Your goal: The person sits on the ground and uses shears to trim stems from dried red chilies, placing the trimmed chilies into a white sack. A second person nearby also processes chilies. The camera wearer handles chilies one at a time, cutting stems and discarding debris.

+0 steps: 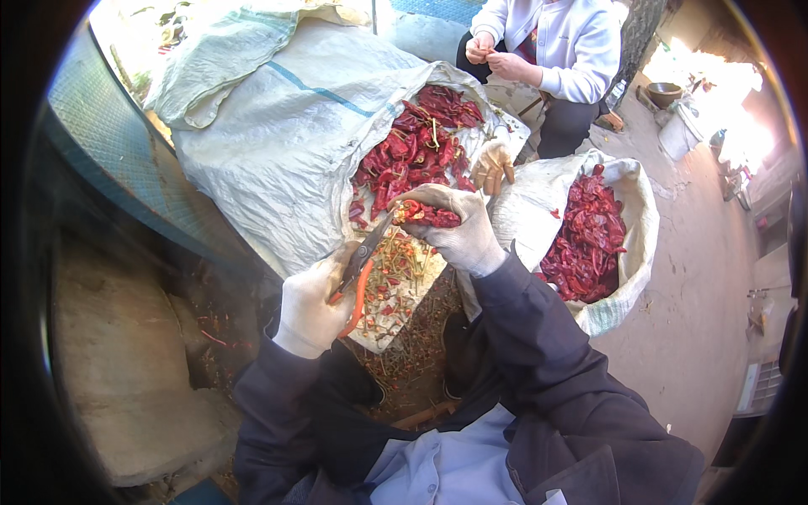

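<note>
My gloved left hand (312, 309) grips orange-handled pruning shears (358, 265), their blades pointing up and to the right. In my right hand (461, 224), also in a pale work glove, is a small bunch of dried red chili peppers (432, 216) with the stem ends facing the blade tips. The tips meet or nearly meet those ends. Behind my hands, a large white woven sack (284, 126) lies on its side, its mouth spilling red chilies (410, 154). Below the shears, cut stems and bits of pepper (394, 278) litter a pale sheet.
An upright white sack (637, 252) of red chilies (587, 240) stands at right. Beyond it sits a person (555, 57), both hands together. A spare glove (493, 165) lies between the sacks. A bluish metal panel (126, 139) curves along the left, above a stone slab (126, 366).
</note>
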A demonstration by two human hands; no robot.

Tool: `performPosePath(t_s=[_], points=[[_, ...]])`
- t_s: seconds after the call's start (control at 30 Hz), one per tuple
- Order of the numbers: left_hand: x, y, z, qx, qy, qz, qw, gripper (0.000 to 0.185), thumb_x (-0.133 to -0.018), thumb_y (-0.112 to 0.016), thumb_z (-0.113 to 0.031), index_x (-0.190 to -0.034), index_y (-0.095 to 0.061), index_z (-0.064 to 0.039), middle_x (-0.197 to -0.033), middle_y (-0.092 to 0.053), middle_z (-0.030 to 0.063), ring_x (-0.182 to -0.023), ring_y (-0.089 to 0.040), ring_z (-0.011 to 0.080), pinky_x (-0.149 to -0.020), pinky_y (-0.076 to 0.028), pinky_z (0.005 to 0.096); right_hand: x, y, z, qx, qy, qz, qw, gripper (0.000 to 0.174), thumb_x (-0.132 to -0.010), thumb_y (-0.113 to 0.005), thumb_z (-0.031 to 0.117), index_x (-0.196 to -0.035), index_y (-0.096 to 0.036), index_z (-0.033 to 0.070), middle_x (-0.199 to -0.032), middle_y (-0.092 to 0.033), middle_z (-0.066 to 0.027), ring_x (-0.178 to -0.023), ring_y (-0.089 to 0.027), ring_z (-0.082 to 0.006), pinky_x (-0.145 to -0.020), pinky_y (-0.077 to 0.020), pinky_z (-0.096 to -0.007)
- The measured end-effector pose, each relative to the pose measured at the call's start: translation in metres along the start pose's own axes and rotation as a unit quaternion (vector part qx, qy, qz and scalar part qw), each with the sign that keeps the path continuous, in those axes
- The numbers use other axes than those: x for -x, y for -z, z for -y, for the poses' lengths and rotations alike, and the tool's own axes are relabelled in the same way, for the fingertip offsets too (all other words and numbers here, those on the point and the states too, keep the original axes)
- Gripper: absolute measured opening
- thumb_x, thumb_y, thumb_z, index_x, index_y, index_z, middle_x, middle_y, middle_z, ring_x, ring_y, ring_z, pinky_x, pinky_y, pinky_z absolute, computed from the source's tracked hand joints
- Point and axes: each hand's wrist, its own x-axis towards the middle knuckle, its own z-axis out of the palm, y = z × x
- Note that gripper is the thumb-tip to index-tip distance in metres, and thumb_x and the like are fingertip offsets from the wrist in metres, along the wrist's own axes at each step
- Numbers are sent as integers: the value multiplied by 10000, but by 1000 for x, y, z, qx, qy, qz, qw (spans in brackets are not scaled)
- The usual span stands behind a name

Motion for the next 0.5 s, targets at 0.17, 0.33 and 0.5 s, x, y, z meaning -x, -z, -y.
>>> performPosePath(t_s=[0.17, 0.33, 0.5], points=[[3, 6, 0, 20, 3, 24, 999, 464, -840, -713, 69, -1299, -658, 33, -1068, -734, 205, -1007, -748, 222, -865, -552, 294, -3, 5, 2, 1, 5, 6, 1000, 344, -812, -819, 46, -1147, -747, 17, -1063, -760, -110, -981, -730, -189, -888, -556, -314], [0, 8, 1, 32, 12, 40, 999, 538, -814, -707, 76, -1342, -636, -1, -1063, -710, 186, -986, -720, 232, -846, -548, 313, -3, 11, 2, 21, 24, 41, 999, 367, -824, -834, 95, -1170, -737, 21, -1070, -749, -125, -1007, -731, -210, -897, -558, -310], [1, 13, -2, 20, 31, 55, 998, 484, -817, -716, 92, -1296, -661, 43, -1022, -712, 193, -884, -734, 207, -792, -543, 280, -5, 10, -3, 60, 99, 56, 992, 410, -813, -823, 65, -1211, -733, 23, -1097, -738, -124, -1010, -728, -233, -895, -568, -320]])
